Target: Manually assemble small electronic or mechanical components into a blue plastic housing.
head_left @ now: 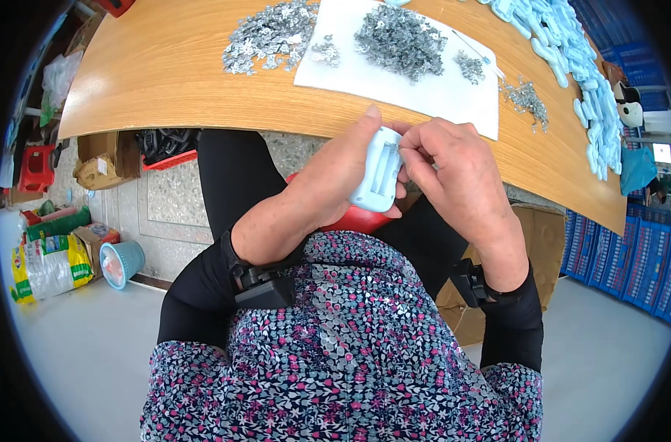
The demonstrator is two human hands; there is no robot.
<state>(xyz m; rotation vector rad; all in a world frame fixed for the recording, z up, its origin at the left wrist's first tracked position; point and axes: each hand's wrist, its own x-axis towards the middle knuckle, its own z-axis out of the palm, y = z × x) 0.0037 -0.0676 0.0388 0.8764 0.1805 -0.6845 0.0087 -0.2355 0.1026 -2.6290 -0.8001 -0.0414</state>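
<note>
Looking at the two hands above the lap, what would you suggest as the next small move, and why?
Probably a gentle press with the right hand at the far end of the open compartment: its thumb and forefinger are pinched close there, while the left hand grips the pale blue casing. Whatever they may pinch is too small to tell.

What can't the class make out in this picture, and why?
All in the head view:
What, if anything, the right hand pinches: its own fingers cover it.
The casing's back: turned away, with the left hand around it.
Single pieces in the metal pile: too small and tangled.
The blue pile's far end: cut off by the top edge.
</note>
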